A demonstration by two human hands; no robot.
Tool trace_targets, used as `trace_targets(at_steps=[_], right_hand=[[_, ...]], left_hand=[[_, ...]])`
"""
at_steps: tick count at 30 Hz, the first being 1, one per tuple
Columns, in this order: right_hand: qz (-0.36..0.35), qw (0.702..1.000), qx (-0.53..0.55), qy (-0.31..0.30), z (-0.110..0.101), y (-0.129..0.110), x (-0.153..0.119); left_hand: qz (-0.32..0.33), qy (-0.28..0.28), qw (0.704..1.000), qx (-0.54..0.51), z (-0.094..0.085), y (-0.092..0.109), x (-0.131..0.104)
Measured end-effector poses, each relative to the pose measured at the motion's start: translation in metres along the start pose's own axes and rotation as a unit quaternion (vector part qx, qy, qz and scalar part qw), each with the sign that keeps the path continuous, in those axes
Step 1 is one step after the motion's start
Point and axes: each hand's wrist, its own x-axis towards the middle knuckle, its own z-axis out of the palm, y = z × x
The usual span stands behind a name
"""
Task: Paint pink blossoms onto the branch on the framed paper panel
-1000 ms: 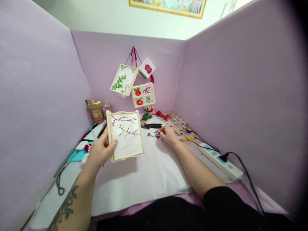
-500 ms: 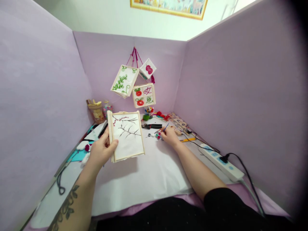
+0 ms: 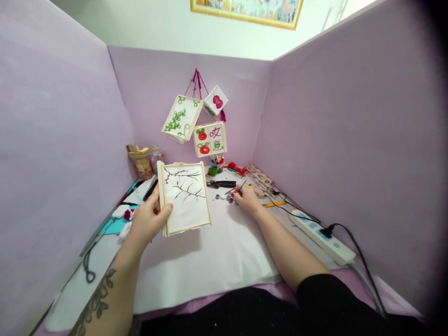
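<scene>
My left hand (image 3: 150,217) is closed on the left edge of a wooden-framed white panel (image 3: 187,212), thumb on its front, holding it tilted above the table. Dark branches and small red blossoms are painted on the panel's upper half. Further right, my right hand (image 3: 248,198) pinches a thin blue paintbrush (image 3: 242,185), its tip hidden or too small to make out. Directly beside those fingers lie small paint pots (image 3: 224,197) in several colours. Black-handled pliers (image 3: 224,184) rest behind them.
A white power strip (image 3: 322,238) with a plugged-in black cord lies at the right. Decorated framed panels (image 3: 184,116) hang on the back wall. A tub of wooden sticks (image 3: 141,163) stands at the back left. A yellow strip (image 3: 274,204) lies beyond my right wrist.
Almost nothing differs. The whole view has shifted very slightly, while both hands keep their grips on the panel and the brush.
</scene>
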Motion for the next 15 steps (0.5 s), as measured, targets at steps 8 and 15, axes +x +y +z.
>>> trace_targets(at_steps=[8, 15], right_hand=[[0.033, 0.995, 0.092, 0.022, -0.0023, -0.0028, -0.0008], [0.113, 0.948, 0.284, 0.094, -0.0008, -0.0007, 0.0058]], left_hand=[[-0.002, 0.001, 1.0, 0.003, -0.0005, 0.0017, -0.0008], [-0.008, 0.0, 1.0, -0.005, -0.0017, 0.0075, -0.0043]])
